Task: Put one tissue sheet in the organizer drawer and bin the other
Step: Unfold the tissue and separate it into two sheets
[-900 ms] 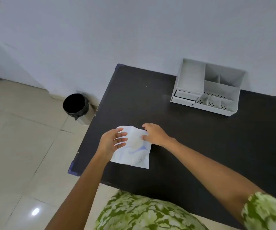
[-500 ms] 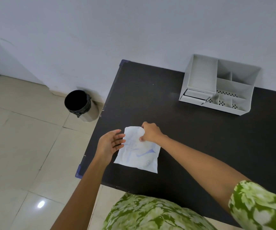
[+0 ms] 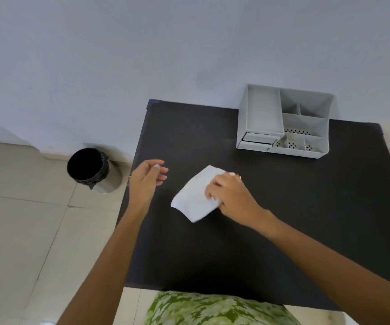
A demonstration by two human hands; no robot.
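A white tissue (image 3: 194, 198) lies on the black table (image 3: 283, 207), turned at an angle. My right hand (image 3: 231, 195) rests on its right side with fingers curled into it. My left hand (image 3: 148, 178) hovers apart from the tissue, to its left near the table's left edge, fingers spread and holding nothing. I cannot tell whether the tissue is one sheet or two. The grey organizer (image 3: 283, 120) stands at the table's back against the wall, its small drawer (image 3: 258, 138) at the front left looking slightly pulled out. A black-lined bin (image 3: 90, 170) stands on the floor left of the table.
A pale wall runs behind the table. Beige floor tiles (image 3: 25, 231) lie to the left. My green patterned clothing (image 3: 212, 308) shows at the bottom edge.
My left hand has let go of the tissue and moved left. My right hand has dragged the tissue rightward and turned it.
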